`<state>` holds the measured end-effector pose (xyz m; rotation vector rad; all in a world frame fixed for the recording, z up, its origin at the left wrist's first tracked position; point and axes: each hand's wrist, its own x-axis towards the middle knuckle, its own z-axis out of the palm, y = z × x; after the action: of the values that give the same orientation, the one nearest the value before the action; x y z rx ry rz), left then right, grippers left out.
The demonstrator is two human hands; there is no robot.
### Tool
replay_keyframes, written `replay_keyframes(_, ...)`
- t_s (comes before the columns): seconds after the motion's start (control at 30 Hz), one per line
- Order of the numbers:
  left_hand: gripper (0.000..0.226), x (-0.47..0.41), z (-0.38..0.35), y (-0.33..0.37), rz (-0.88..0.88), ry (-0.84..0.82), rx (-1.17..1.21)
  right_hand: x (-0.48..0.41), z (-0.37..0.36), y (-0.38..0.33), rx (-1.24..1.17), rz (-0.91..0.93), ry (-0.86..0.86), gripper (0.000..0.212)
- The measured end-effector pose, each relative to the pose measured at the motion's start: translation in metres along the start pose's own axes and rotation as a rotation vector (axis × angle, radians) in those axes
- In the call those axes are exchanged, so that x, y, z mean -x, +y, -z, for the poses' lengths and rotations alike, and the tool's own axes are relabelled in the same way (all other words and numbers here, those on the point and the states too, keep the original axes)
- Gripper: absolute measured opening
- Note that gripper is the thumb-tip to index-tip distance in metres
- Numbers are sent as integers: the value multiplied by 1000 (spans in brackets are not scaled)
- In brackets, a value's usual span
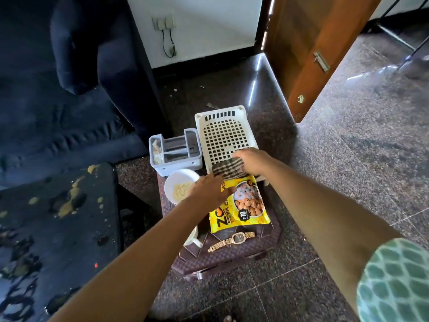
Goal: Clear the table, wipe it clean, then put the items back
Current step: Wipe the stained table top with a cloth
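Over the table's far end, right hand (251,161): fingers bent over the striped cloth (226,169) and holding it, at the near edge of the white perforated basket (222,133).
Left hand (206,190): touches the upper left corner of the soya chunks packet (246,205); whether it pinches the packet, I cannot tell.
Packet: lies flat on the brown woven table (232,256), just beside the cloth.
Bowl (176,180): white, with yellowish food, left of the left hand.
Wristwatch (236,238): gold, on the table just near of the packet.
White mug (192,240): partly hidden under the left forearm.
Grey organizer (178,165): behind the bowl, beside the basket.
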<state>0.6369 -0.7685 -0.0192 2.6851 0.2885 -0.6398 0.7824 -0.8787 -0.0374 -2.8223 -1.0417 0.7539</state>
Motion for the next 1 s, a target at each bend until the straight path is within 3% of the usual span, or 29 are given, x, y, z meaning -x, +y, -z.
replay_keyframes(0.07, 60, -4, 0, 0, 10, -10, -11, -9, 5, -1, 126, 22, -70, 50)
replay_keyframes(0.2, 57, -12, 0, -3, 28, 17, -31, -27, 9, -6, 275, 73, -167, 73)
replay_keyframes(0.33, 56, -13, -1, -5, 71, 67, -20, -35, 2, -11, 349, 116, -114, 64)
replay_keyframes(0.6, 55, -15, 2, -4, 71, 56, -62, -36, 11, -13, 77, -21, -195, 53)
replay_keyframes(0.7, 51, -9, 6, -1, 77, 66, -26, -29, 17, -8, -100, -53, -100, 38)
replay_keyframes(0.8, 40, 8, 11, -1, 100, 224, 116, -12, 22, -8, -315, -93, 71, 37)
replay_keyframes(0.9, 34, 32, 17, -6, 109, 463, 476, 21, 22, -22, -532, -108, 238, 36)
replay_keyframes(1.0, 23, 60, 22, -13, 90, 579, 844, 58, 19, -50, -671, -95, 441, 32)
